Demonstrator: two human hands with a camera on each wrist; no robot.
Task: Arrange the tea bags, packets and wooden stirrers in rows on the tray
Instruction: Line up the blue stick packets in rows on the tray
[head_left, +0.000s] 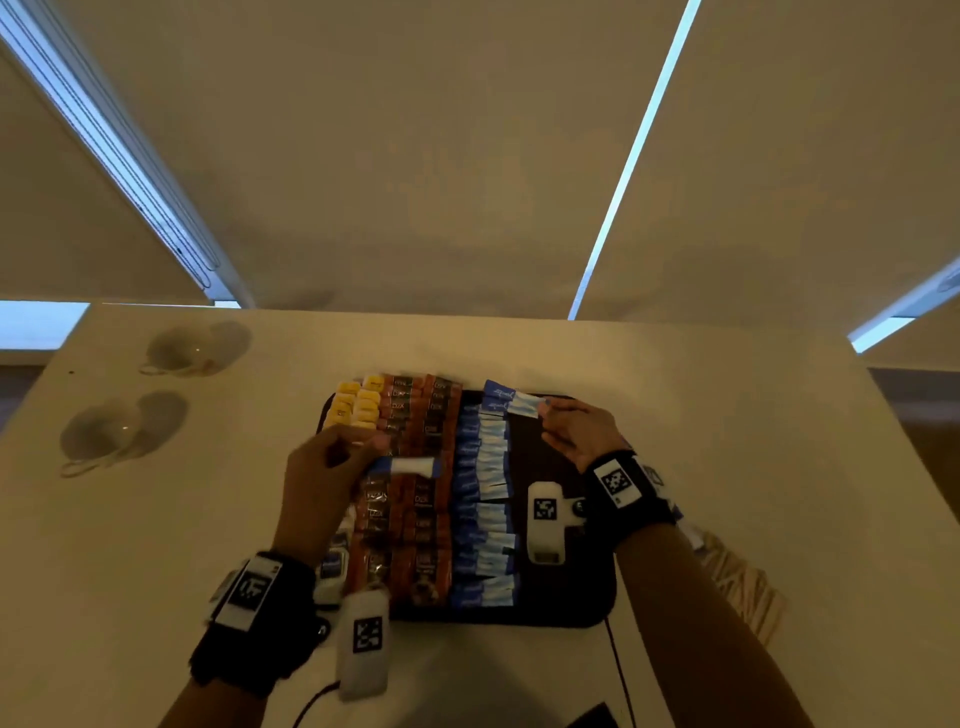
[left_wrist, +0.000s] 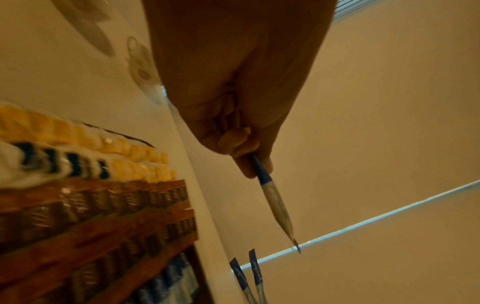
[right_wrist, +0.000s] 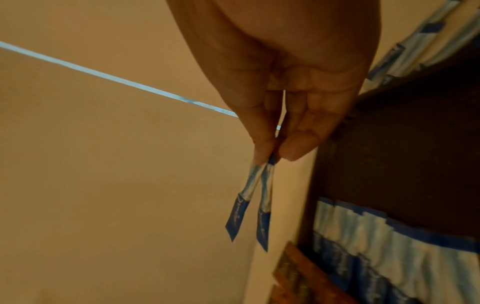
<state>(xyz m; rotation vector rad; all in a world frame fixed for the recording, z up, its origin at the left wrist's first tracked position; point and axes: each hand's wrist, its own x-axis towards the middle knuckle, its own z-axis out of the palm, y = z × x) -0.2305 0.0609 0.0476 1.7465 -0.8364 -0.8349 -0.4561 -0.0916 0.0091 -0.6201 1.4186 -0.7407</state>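
Note:
A dark tray (head_left: 566, 603) on the table carries rows of yellow tea bags (head_left: 353, 408), brown packets (head_left: 415, 499) and blue-and-white packets (head_left: 485, 499). My left hand (head_left: 332, 467) hovers over the brown rows and pinches one blue-and-white packet (head_left: 410, 466), seen edge-on in the left wrist view as a thin packet (left_wrist: 275, 203). My right hand (head_left: 576, 431) is at the tray's far right and pinches two blue-and-white packets (head_left: 506, 400) by their ends; the right wrist view shows the pair (right_wrist: 252, 203) hanging from thumb and finger.
Wooden stirrers (head_left: 748, 587) lie in a loose pile on the table right of the tray, partly behind my right forearm. Two cups (head_left: 176, 348) (head_left: 104, 431) stand at the far left. A bare dark strip of tray (head_left: 545, 457) lies right of the blue rows.

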